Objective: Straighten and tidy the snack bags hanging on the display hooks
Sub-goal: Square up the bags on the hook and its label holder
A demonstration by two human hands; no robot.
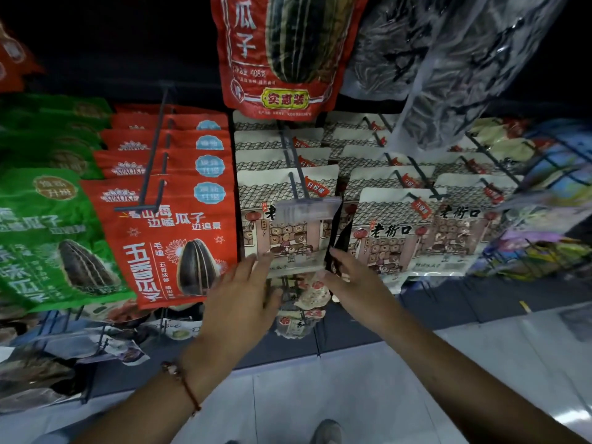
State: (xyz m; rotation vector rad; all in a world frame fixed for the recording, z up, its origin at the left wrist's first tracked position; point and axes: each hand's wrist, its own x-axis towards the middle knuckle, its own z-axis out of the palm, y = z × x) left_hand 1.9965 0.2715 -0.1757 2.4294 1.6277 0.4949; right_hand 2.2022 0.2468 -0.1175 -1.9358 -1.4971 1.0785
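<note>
A row of cream snack bags printed with an old street scene hangs on a hook; the front bag [282, 232] has a clear price tag holder [306, 210] over its top. My left hand [243, 299], fingers straight, touches the bag's lower left corner. At the bag's lower right edge, my right hand [349, 277] has its fingers against the bag, and how they lie is partly hidden. Red sunflower-seed bags [169, 238] hang in a row to the left, and more cream bags [394, 232] to the right.
Green bags [48, 232] hang at far left. A large red bag [282, 52] and clear bags of dark seeds [442, 68] hang above. Wire baskets of mixed packets [544, 219] stand at the right, lower hooks with packets [301, 306] below, and a pale tiled floor [320, 395].
</note>
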